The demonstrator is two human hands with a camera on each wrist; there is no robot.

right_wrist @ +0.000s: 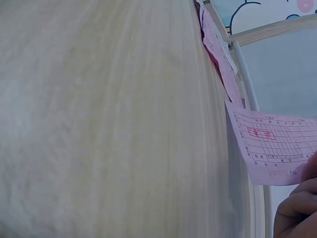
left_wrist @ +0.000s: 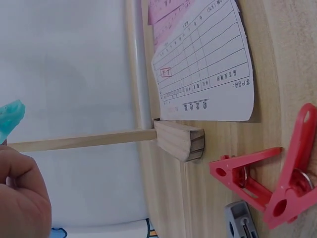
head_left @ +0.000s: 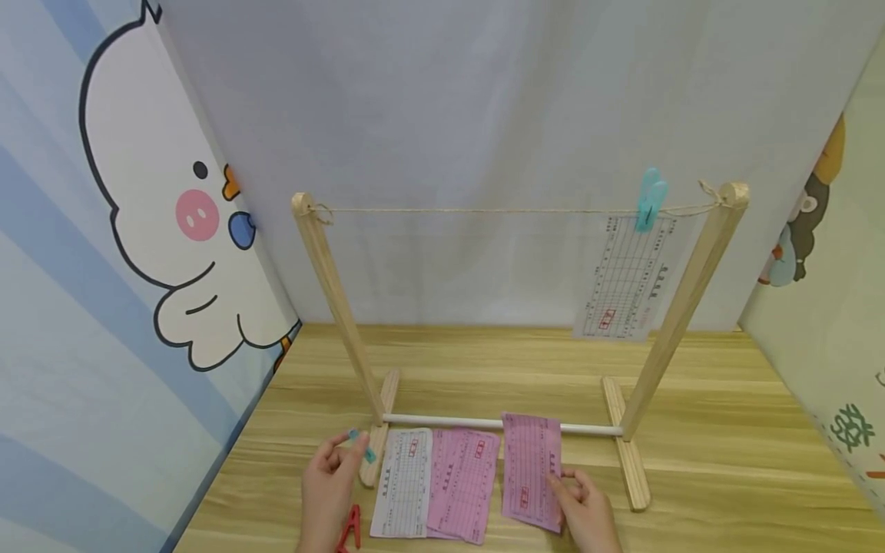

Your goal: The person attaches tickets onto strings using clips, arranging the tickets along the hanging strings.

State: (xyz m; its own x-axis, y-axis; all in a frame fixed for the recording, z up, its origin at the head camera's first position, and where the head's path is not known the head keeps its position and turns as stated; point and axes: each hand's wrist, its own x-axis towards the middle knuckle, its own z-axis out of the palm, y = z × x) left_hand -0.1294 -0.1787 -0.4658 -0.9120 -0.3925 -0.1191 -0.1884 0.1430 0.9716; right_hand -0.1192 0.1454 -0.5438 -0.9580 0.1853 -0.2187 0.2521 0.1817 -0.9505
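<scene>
I see the bench (head_left: 691, 399) carrying a wooden drying rack (head_left: 332, 292), its string (head_left: 484, 210) stretched between the two posts. By my reading, the work in hand is pegging paper slips to that string, and it is only partly done: one white slip (head_left: 625, 280) already hangs near the right post, held by a teal peg (head_left: 650, 198), while the rest of the string is bare.

Three slips are not yet hung. A white form (head_left: 404, 482) and a pink form (head_left: 462, 484) lie flat on the bench in front of the rack's white crossbar (head_left: 442, 420), side by side, the pink one overlapping the white one's edge. The third, a pink slip (head_left: 531, 468), is in my right hand (head_left: 588, 511): the grip is a pinch of fingers and thumb on its lower right part, and its top edge rises across the crossbar, so it looks lifted rather than lying flat.

My left hand (head_left: 330, 476) has its fingers curled round a small teal clip (head_left: 361, 444), held above the rack's left foot. A red peg (head_left: 351, 528) lies on the bench just beside that wrist, and the left wrist view shows a grey peg (left_wrist: 240, 220) next to it.

I judge one slip hung, one in hand, two waiting.
</scene>
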